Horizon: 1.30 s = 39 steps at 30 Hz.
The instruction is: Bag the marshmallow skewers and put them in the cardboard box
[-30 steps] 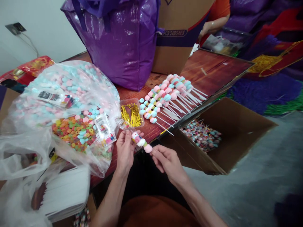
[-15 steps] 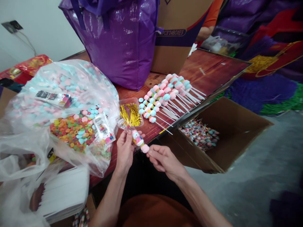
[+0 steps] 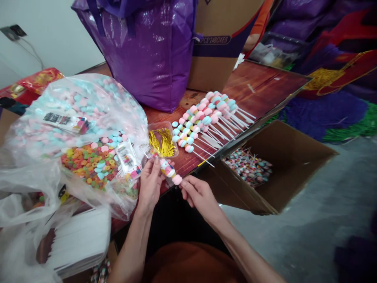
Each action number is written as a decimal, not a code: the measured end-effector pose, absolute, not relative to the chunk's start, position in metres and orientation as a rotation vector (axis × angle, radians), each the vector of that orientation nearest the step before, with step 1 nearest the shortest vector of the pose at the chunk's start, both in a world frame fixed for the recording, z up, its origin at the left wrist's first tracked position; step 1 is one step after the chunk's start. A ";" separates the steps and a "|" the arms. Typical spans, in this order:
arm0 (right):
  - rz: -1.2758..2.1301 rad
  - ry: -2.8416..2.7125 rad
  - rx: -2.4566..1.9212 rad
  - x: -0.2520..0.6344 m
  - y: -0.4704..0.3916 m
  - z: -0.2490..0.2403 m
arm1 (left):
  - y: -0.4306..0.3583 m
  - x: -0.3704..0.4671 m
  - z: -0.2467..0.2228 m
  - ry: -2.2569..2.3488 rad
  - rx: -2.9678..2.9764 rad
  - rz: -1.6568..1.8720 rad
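A candy skewer point(image 3: 177, 179) of pink, white and yellow pieces lies slantwise between my hands, just over the table's front edge. Most of it is inside a clear printed plastic sleeve point(image 3: 167, 168); its pink lower end shows outside. My left hand point(image 3: 150, 182) is closed on the sleeve near its upper end. Thumb and fingers of my right hand point(image 3: 198, 192) pinch the skewer just below the pink end, where its stick is hidden. Just beyond the sleeve sits a small clear tray point(image 3: 175, 141) of gold twist ties point(image 3: 163, 143). Unwrapped candy skewers point(image 3: 203, 116) lie in rows to its right.
At left, a large plastic bag point(image 3: 88, 84) of loose candies bears stacks of printed sleeves point(image 3: 129, 159). White sticks point(image 3: 78, 243) lie below it. A purple bag point(image 3: 150, 63) and a carton point(image 3: 210, 72) stand behind. An open box point(image 3: 294, 169) of wrapped skewers is at right.
Both hands have shifted slightly left and away from me, carrying the sleeve and candy skewer with them. Each keeps its grip.
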State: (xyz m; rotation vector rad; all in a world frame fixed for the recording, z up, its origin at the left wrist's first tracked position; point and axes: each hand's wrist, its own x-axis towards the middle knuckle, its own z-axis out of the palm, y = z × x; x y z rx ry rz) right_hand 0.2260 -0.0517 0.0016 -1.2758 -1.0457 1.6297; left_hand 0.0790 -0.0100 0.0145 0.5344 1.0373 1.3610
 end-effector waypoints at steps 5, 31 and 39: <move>1.060 -1.542 -1.407 0.231 -0.064 -0.002 | -0.008 0.076 0.012 1.005 0.491 1.423; 2.191 -0.456 -0.844 0.238 -0.053 0.001 | -0.014 0.084 0.008 0.988 0.489 1.384; 1.414 -1.263 -1.257 0.220 -0.058 0.002 | -0.016 0.085 0.013 1.084 0.503 1.352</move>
